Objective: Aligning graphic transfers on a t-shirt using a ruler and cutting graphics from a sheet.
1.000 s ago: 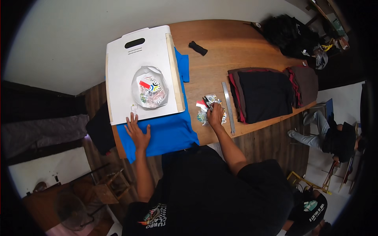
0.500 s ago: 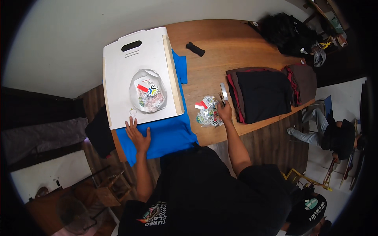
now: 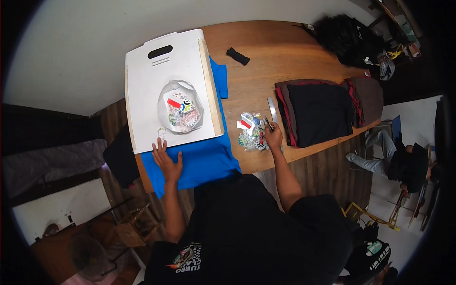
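While right hand [image 3: 274,137] grips dark tool [image 3: 269,125] (type unclear) | ruler [image 3: 271,106] part-hidden | left hand [image 3: 167,165] spread

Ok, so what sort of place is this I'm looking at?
Probably a small garment workshop: folded dark clothes and a metal ruler lie on a wooden table, and blue fabric sticks out from under a white board.

We have our left hand [image 3: 167,164] palm down, fingers [image 3: 160,147] spread, thumb [image 3: 179,159] out right of them; our left forearm [image 3: 175,209] trails behind those fingers. Our right hand [image 3: 274,137] has bent, gripping fingers; our right forearm [image 3: 288,183] slants back and rightward from them.
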### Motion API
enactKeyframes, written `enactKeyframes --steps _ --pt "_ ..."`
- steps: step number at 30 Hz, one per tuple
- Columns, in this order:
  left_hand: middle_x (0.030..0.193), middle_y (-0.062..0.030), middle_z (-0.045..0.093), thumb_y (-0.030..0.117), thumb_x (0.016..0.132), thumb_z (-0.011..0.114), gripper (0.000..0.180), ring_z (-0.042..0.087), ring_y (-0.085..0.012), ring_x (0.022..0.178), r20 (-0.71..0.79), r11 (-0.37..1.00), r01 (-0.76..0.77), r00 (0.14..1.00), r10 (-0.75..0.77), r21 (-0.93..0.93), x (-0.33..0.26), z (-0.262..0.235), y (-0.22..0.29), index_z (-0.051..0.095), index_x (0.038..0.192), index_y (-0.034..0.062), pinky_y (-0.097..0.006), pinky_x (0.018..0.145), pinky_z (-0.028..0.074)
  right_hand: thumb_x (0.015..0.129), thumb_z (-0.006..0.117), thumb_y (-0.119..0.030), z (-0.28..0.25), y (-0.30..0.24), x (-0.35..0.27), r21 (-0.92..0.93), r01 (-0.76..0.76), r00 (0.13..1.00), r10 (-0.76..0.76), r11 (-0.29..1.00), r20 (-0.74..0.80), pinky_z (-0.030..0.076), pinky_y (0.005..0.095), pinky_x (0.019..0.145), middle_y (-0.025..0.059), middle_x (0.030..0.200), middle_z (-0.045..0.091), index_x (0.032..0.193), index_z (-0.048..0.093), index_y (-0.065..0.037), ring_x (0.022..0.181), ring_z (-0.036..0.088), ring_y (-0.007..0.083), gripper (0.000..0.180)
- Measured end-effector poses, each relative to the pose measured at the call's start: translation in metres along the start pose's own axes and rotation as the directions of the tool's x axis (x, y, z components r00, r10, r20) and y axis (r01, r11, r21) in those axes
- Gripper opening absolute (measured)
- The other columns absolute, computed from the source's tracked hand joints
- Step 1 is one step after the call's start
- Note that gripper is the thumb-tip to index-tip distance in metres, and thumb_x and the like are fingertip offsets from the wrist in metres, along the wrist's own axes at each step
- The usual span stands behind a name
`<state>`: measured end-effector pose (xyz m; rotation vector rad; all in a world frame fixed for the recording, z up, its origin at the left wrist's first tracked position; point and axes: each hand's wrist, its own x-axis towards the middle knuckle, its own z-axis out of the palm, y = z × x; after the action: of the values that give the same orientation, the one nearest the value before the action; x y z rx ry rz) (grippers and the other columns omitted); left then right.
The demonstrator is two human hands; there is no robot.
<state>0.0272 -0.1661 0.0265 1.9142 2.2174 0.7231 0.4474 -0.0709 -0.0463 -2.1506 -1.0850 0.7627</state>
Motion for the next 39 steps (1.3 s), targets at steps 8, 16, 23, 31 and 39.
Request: enactKeyframes --steps 8,16,23,31,39 --pt "0.167 -0.0136 0.027 0.025 0.09 0.075 0.075 0.011 -0.0392 0.157 -0.007 1.0 0.008 1.0 -0.008 -0.027 0.002 -0.001 0.005 0.037 0.151 0.0016 -0.061 0.123 0.01 0.084 0.079 -0.038 -0.004 0.011 -0.034 -0.137 0.157 0.982 -0.139 0.978 0.128 0.056 0.0448 0.068 0.0175 0.084 0.075 0.105 0.074 -0.013 0.08 0.074 0.0363 0.033" --pt "0.167 -0.0114 0.027 0.028 0.091 0.075 0.074 0.01 -0.0366 0.158 0.042 0.998 0.049 0.998 -0.047 -0.04 0.002 -0.006 0.008 0.04 0.152 0.0026 -0.061 0.124 0.007 0.08 0.082 -0.042 0.024 -0.009 -0.028 -0.252 0.122 0.988 -0.093 0.96 0.127 0.056 0.0446 0.081 0.0146 0.098 0.077 0.106 0.074 -0.012 0.093 0.074 0.0346 0.04" --pt "0.167 -0.0103 0.028 0.028 0.091 0.075 0.074 0.012 -0.0367 0.158 0.044 0.995 0.073 0.997 -0.07 -0.064 0.005 -0.007 0.009 0.04 0.152 0.004 -0.06 0.124 0.008 0.082 0.081 -0.036 0.032 0.006 -0.029 -0.243 0.165 0.986 -0.153 0.956 0.067 0.056 0.0446 0.079 0.0145 0.092 0.077 0.108 0.076 -0.016 0.087 0.074 0.0364 0.033" --pt "0.167 -0.0104 0.028 0.028 0.091 0.076 0.076 0.011 -0.0367 0.158 0.034 0.996 0.055 0.998 -0.053 -0.069 0.004 -0.008 0.007 0.038 0.153 0.0037 -0.06 0.123 0.011 0.084 0.07 -0.023 0.004 0.008 -0.015 -0.237 0.184 0.974 -0.145 0.954 0.172 0.056 0.0471 0.081 0.0199 0.096 0.075 0.12 0.075 -0.021 0.091 0.072 0.0382 0.037" --pt "0.167 -0.0104 0.028 0.027 0.091 0.075 0.074 0.012 -0.0373 0.157 0.023 0.995 0.069 0.997 -0.068 -0.067 0.002 -0.01 0.008 0.041 0.151 0.0033 -0.059 0.123 0.014 0.085 0.074 -0.031 0.004 -0.005 -0.011 -0.228 0.162 0.969 -0.11 0.96 0.222 0.055 0.0479 0.085 0.0206 0.098 0.074 0.13 0.07 -0.025 0.095 0.071 0.0393 0.046"
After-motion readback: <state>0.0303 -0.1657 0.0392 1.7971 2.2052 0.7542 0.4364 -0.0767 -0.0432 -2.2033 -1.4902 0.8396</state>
